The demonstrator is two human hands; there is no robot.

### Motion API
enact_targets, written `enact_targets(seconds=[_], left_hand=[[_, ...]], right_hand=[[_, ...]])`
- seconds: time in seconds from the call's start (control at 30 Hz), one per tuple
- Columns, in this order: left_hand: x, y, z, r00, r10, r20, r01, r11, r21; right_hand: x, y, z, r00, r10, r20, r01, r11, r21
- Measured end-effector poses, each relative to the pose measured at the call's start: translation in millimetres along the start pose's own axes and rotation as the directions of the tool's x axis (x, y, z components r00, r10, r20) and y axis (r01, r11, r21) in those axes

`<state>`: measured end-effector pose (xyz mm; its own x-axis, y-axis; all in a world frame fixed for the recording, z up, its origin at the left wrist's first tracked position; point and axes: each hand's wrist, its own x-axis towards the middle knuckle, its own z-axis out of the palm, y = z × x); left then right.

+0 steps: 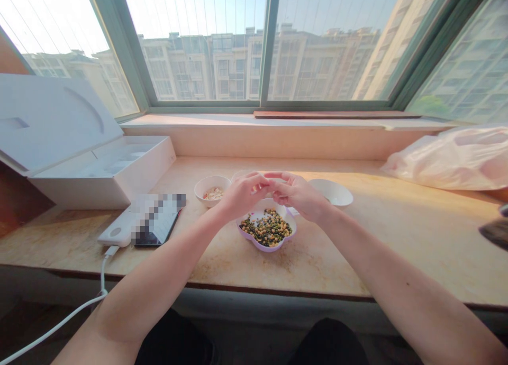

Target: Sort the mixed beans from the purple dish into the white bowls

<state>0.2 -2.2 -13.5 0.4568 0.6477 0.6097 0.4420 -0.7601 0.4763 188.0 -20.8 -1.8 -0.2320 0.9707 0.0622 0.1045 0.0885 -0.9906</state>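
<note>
A purple flower-shaped bowl (242,230) of mixed green and yellow beans sits on the stone sill in front of me. Both hands hover just above its far rim, fingertips meeting. My left hand (243,194) is curled in a pinch, and my right hand (297,194) is also pinched, its fingers pressed against the left ones. Whatever lies between the fingertips is too small to make out. A small white bowl (211,188) with pale pieces stands left of the hands. A shallow white dish (333,191) stands to the right, and another white bowl (240,174) is partly hidden behind my left hand.
An open white box (99,166) with its lid up fills the left of the sill. A white power bank (119,231) with a cable and a dark phone (156,230) lie beside it. A plastic bag (452,158) rests at far right. The window sits behind.
</note>
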Motion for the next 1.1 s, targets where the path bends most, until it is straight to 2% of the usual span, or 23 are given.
enact_targets(seconds=[0.07,0.1,0.17,0.2,0.27,0.33,0.4,0.5,0.6,0.67,0.8,0.93,1.1], left_hand=[[0.6,-2.4,-1.8,1.0,-0.016,0.004,0.015,0.999,0.05],[1.2,-3.9,-3.3,0.999,-0.036,0.001,0.036,0.995,0.093],[3.1,-7.7,-6.7,0.995,-0.096,-0.014,0.097,0.974,0.207],[4.4,-9.8,-8.5,0.992,-0.127,-0.019,0.127,0.954,0.271],[7.3,-14.3,-11.5,0.983,-0.18,-0.016,0.172,0.903,0.394],[9.7,-18.5,-13.1,0.975,-0.223,0.004,0.192,0.846,0.498],[11.1,-21.9,-13.3,0.965,-0.261,0.032,0.197,0.797,0.571],[11.4,-24.6,-11.6,0.955,-0.288,0.066,0.19,0.77,0.609],[11.1,-24.6,-10.0,0.955,-0.29,0.065,0.194,0.777,0.599],[11.1,-23.5,-9.6,0.954,-0.293,0.066,0.2,0.783,0.589],[10.7,-21.2,-9.1,0.95,-0.297,0.092,0.194,0.798,0.571],[9.7,-20.7,-8.9,0.948,-0.304,0.097,0.205,0.813,0.544],[8.8,-20.8,-10.1,0.949,-0.301,0.09,0.213,0.828,0.518]], right_hand=[[-0.7,-1.2,-0.5,0.998,-0.064,0.01,0.065,0.974,-0.217],[-2.0,-2.3,-0.8,0.994,-0.107,0.024,0.108,0.916,-0.386],[-7.3,-6.7,-0.7,0.982,-0.16,0.096,0.181,0.692,-0.699],[-11.2,-9.9,0.1,0.977,-0.149,0.151,0.209,0.568,-0.796],[-20.3,-17.7,2.8,0.958,-0.067,0.279,0.279,0.432,-0.858],[-29.1,-25.2,6.2,0.929,0.027,0.37,0.335,0.367,-0.868],[-35.2,-29.7,9.1,0.91,0.092,0.405,0.356,0.326,-0.876],[-38.0,-28.5,11.0,0.908,0.12,0.401,0.342,0.341,-0.876],[-35.6,-21.9,10.9,0.904,0.115,0.412,0.321,0.455,-0.83],[-33.2,-18.1,10.4,0.894,0.117,0.432,0.327,0.49,-0.808],[-29.6,-16.7,10.5,0.856,0.207,0.474,0.349,0.444,-0.825],[-28.5,-19.5,12.9,0.813,0.274,0.514,0.347,0.481,-0.805],[-28.1,-23.7,14.3,0.83,0.259,0.494,0.322,0.5,-0.804]])
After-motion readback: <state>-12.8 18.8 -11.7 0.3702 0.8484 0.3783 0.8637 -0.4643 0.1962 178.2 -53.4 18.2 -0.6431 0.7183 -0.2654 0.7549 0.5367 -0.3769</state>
